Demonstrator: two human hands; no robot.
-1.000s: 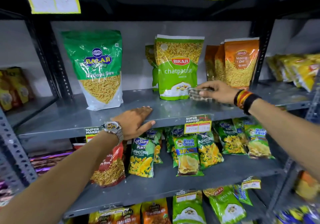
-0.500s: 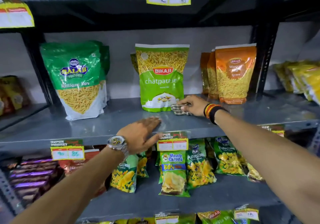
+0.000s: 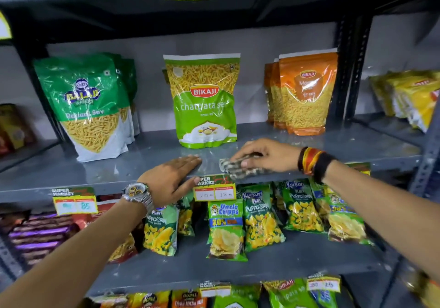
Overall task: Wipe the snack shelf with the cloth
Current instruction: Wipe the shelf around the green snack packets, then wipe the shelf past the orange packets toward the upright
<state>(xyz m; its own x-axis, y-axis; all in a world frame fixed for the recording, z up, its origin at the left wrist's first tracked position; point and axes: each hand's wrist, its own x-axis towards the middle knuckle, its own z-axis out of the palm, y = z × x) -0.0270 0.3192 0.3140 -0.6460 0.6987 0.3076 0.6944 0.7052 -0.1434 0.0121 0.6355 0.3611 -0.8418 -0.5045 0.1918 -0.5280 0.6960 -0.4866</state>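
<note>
Currently the right hand (image 3: 266, 156) presses the cloth (image 3: 240, 168) at centre frame; bare shelf (image 3: 357, 145) extends rightward. The left hand (image 3: 170, 179) rests flat, empty.

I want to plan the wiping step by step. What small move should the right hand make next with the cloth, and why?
Probably slide the cloth left along the front edge of the shelf. The right hand presses it there in front of the light green bag, and bare shelf lies that way. The left hand rests flat in that path, so it likely must lift first.
</note>
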